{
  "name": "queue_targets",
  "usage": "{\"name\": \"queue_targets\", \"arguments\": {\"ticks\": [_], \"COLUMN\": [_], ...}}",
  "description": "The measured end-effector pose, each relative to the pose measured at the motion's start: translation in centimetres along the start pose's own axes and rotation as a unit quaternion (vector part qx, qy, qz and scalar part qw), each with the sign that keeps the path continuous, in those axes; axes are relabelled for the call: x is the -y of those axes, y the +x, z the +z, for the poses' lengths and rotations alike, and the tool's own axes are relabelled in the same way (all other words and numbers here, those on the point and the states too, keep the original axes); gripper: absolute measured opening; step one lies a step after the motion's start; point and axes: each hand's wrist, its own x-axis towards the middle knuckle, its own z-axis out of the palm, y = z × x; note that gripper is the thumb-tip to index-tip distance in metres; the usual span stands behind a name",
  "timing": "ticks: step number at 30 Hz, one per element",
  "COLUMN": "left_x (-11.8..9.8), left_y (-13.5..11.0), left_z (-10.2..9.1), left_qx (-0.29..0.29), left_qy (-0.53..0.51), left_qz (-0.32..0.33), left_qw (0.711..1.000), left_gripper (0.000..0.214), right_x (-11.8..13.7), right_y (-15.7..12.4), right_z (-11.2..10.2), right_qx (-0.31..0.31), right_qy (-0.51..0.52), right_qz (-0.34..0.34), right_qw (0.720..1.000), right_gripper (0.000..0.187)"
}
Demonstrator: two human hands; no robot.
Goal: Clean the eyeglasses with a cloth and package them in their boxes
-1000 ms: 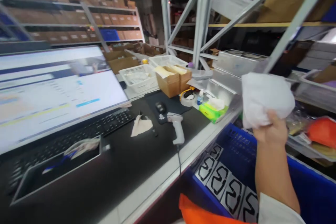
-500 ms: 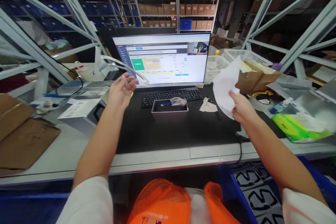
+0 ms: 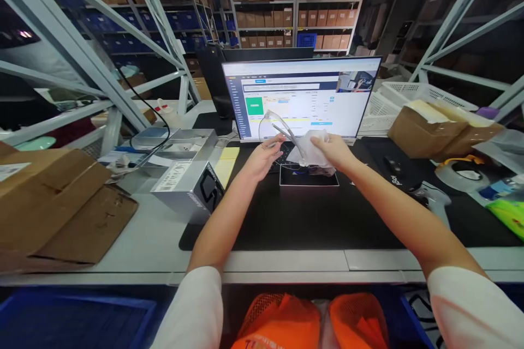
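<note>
My right hand (image 3: pixel 333 151) grips a crumpled white cloth or bag (image 3: pixel 313 154) just above a shallow black tray (image 3: pixel 308 177) in front of the keyboard. My left hand (image 3: pixel 264 156) is beside it, fingers curled on a pair of clear glasses (image 3: pixel 282 130) whose arm rises toward the monitor (image 3: pixel 301 97). Both hands meet over the black desk mat (image 3: pixel 319 212). The keyboard is mostly hidden behind my hands.
A silver box (image 3: pixel 189 174) and flattened cardboard (image 3: pixel 53 202) lie on the left. On the right are a barcode scanner (image 3: pixel 429 199), a mouse (image 3: pixel 393 165), a tape roll (image 3: pixel 460 170), cardboard boxes (image 3: pixel 438 125) and a white basket (image 3: pixel 413 91). Steel racks stand on both sides.
My view swung left from the blue bin to the monitor. My right hand brought the white cloth in over the tray; my left hand came in with the clear glasses to meet it.
</note>
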Motion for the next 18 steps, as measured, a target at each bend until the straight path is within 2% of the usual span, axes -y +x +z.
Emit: {"name": "queue_targets", "arguments": {"ticks": [2,4,7,9,14,18], "left_x": [0.2,0.3,0.6,0.8,1.0,1.2], "left_y": [0.4,0.7,1.2,1.4,1.9,2.0], "left_z": [-0.9,-1.5,-1.8,-1.7,-1.8,-1.9], "left_qx": [-0.009,0.01,0.05,0.048,-0.052,-0.098], "left_qy": [-0.011,-0.037,-0.081,-0.091,-0.086,-0.074], "left_qz": [-0.025,-0.063,-0.109,-0.112,-0.071,-0.087], "left_qw": [1.0,0.997,0.99,0.988,0.992,0.989], "left_gripper": [0.033,0.036,0.045,0.043,0.024,0.017], "right_x": [0.9,1.5,1.9,1.8,1.0,0.3], "right_y": [-0.2,-0.2,0.1,0.6,1.0,0.4], "right_z": [0.8,1.2,1.5,1.6,1.3,0.7], "right_qx": [0.003,0.02,0.049,0.061,0.073,0.054], "right_qy": [0.012,0.055,0.146,0.166,0.14,0.125], "right_qz": [-0.001,0.001,0.013,0.026,0.059,0.066], "right_qw": [1.0,0.998,0.988,0.984,0.986,0.989], "right_gripper": [0.055,0.063,0.069,0.07,0.066,0.058]}}
